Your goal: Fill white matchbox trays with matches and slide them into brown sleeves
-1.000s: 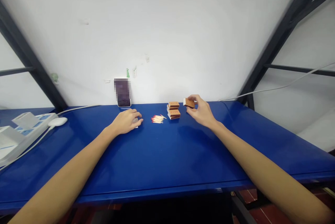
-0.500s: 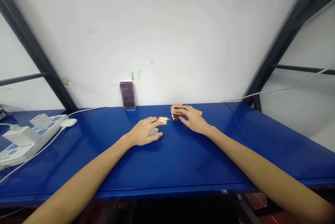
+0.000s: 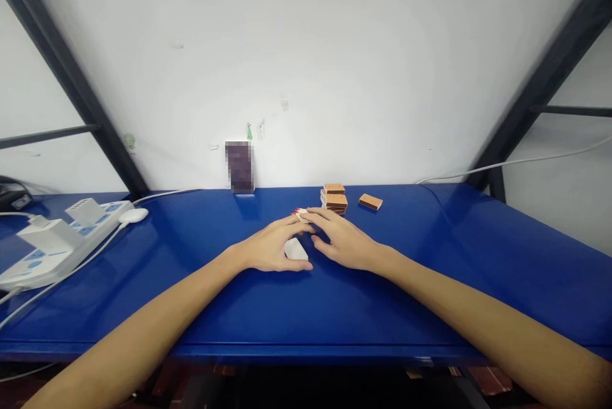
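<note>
My left hand (image 3: 273, 248) is curled around a small white piece (image 3: 296, 250) that looks like a matchbox tray. It sits between the thumb and fingers, partly hidden by the palm. Just beyond those fingers lies a small pile of red-tipped matches (image 3: 302, 215), half covered by both hands. Over the pile, my right hand (image 3: 347, 241) has its fingers apart, index fingertip at the matches and thumb near the left fingers. Nothing shows in its grasp. Behind it stands a stack of several orange-topped matchboxes (image 3: 336, 200).
One matchbox (image 3: 370, 201) lies apart to the right of the stack. A dark upright rectangle (image 3: 240, 167), blurred out, leans by the wall. At left, a white power strip (image 3: 62, 246) holds plugs and cables. Dark metal posts frame the blue table (image 3: 430, 294).
My right hand has left the matchbox stack and come left and nearer, to the matches beside my left hand. The white piece shows more. The view has shifted slightly.
</note>
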A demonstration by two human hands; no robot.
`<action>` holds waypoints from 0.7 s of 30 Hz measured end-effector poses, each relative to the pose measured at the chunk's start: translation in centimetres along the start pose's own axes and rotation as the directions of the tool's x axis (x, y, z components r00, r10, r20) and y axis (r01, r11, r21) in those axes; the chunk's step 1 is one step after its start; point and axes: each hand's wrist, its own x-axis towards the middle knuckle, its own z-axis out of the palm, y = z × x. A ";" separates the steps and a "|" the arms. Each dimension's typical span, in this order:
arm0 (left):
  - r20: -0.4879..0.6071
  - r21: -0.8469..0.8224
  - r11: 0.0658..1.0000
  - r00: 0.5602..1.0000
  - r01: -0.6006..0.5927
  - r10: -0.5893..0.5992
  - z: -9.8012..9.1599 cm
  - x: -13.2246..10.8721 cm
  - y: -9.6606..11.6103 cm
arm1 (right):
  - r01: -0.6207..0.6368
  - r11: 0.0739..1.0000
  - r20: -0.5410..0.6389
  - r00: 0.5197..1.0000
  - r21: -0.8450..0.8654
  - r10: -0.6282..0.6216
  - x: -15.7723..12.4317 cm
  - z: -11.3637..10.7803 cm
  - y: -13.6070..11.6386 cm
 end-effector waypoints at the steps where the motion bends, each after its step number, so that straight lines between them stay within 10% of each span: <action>1: 0.020 0.023 1.000 1.000 0.000 -0.001 0.1 0.1 0.5 | -0.034 0.999 0.045 0.998 -0.008 0.034 0.1 0.5 0.1; 7: 0.074 0.238 0.966 0.989 0.106 -0.127 -0.1 0.2 1.8 | -0.139 0.989 0.187 0.971 -0.053 0.147 1.6 2.0 0.4; 15: -0.070 0.383 0.911 0.988 0.151 -0.135 -2.9 -1.1 -2.0 | -0.333 0.902 0.157 0.910 -0.276 0.384 5.7 4.0 -0.6; 21: -0.149 0.338 0.902 0.961 0.270 -0.232 -2.4 -1.2 -3.8 | -0.236 0.940 0.159 0.947 -0.248 0.279 4.4 3.5 -0.3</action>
